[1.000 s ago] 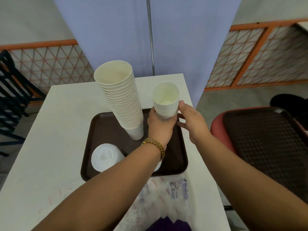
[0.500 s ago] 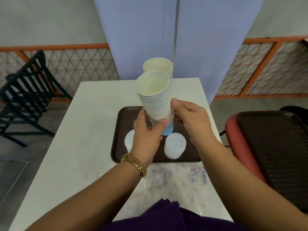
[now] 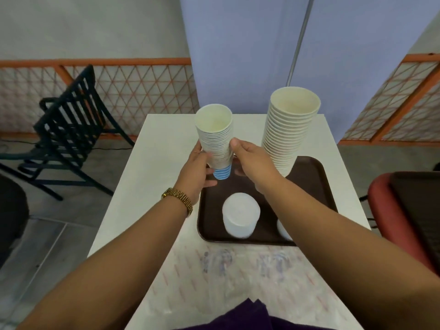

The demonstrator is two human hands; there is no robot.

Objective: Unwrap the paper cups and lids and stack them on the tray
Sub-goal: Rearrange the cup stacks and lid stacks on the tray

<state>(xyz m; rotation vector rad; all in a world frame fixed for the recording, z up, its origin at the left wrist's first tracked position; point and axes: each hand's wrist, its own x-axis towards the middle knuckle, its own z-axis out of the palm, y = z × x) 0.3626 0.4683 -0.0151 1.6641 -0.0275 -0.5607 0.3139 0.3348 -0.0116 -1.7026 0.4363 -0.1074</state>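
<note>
At the bottom centre, a plastic wrapper with blurred, unreadable print lies on the table. Beyond, lid stacks sit on the brown tray. My left hand and right hand grip a cup stack, now lifted left, upright, mouth up, beside the taller stack.

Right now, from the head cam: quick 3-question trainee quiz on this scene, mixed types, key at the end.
1. True or false: the taller cup stack stands on the brown tray.
2. The held cup stack is gripped by: A) left hand only, B) right hand only, C) both hands.
3. Fill in: the bottom cup of the held stack shows ____ stripes.

Key: 1 true; 2 C; 3 blue. For reference, a lid stack also sits on the tray's near side.
</note>
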